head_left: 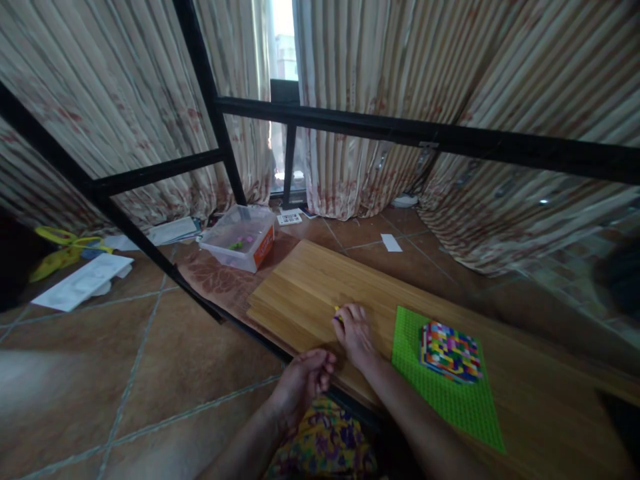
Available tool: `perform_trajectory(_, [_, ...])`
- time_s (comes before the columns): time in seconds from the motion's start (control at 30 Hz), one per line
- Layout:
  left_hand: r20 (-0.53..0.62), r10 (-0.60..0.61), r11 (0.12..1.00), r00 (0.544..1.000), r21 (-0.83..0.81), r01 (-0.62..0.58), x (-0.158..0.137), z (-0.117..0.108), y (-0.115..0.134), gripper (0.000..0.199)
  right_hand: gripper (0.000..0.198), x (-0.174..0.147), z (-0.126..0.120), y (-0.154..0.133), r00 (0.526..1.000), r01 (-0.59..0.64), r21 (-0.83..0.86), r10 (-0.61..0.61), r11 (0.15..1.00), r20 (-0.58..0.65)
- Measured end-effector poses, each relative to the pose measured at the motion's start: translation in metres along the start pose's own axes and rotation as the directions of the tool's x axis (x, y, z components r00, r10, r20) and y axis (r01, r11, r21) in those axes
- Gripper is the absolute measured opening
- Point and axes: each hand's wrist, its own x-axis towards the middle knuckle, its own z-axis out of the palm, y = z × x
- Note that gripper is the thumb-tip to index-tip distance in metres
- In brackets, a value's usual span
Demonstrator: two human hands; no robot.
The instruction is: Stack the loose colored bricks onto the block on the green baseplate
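My right hand (354, 330) is over the wooden board, fingers closed around small yellow and purple toy bricks (337, 312), which show only in part at the fingertips. Close by at the board's near edge, my left hand (306, 377) is curled with thumb against fingers; whatever it may hold is hidden. Right of my hands lies a green studded baseplate (406, 333). On it sits a multicoloured block of building bricks (451, 352), several layers high, apart from both hands.
The wooden board (295, 280) rests within a black metal frame (345, 120). Beyond its left end stands a clear plastic box (225, 247) with a few pink and green pieces. White foam packaging (83, 283) and a white card (391, 243) lie on the tiled floor, with curtains behind.
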Motion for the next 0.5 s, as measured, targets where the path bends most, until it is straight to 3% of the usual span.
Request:
perform_trajectory(0.07, [-0.025, 0.113, 0.988, 0.993, 0.108, -0.11, 0.016, 0.002, 0.01, 0.03, 0.011, 0.0, -0.001, -0.002, 1.0, -0.017, -0.018, 0.017, 1.0, 0.002])
perform_trajectory(0.13, [-0.045, 0.292, 0.913, 0.955, 0.31, -0.265, 0.033, 0.003, 0.021, 0.026, 0.011, -0.001, -0.002, -0.003, 1.0, -0.027, -0.029, 0.027, 0.999, 0.008])
perform_trajectory(0.2, [-0.002, 0.498, 0.732, 0.867, 0.538, -0.419, 0.05, 0.003, 0.031, 0.016, 0.012, -0.002, -0.002, -0.003, 0.999, -0.03, -0.033, 0.031, 0.999, 0.008])
perform_trajectory(0.27, [0.095, 0.621, 0.497, 0.778, 0.72, -0.484, 0.064, 0.003, 0.039, 0.017, 0.013, -0.003, -0.001, -0.001, 1.0, -0.032, -0.027, 0.032, 0.999, -0.001])
perform_trajectory(0.37, [0.318, 0.627, 0.174, 0.711, 0.833, -0.525, 0.08, 0.004, 0.043, 0.035, 0.013, -0.004, 0.001, 0.001, 0.999, -0.04, -0.003, 0.04, 0.999, -0.029])
perform_trajectory(0.5, [0.553, 0.478, -0.151, 0.683, 0.817, -0.556, 0.091, 0.009, 0.042, 0.038, 0.011, -0.003, 0.003, 0.002, 0.996, -0.065, 0.026, 0.066, 0.998, -0.063])
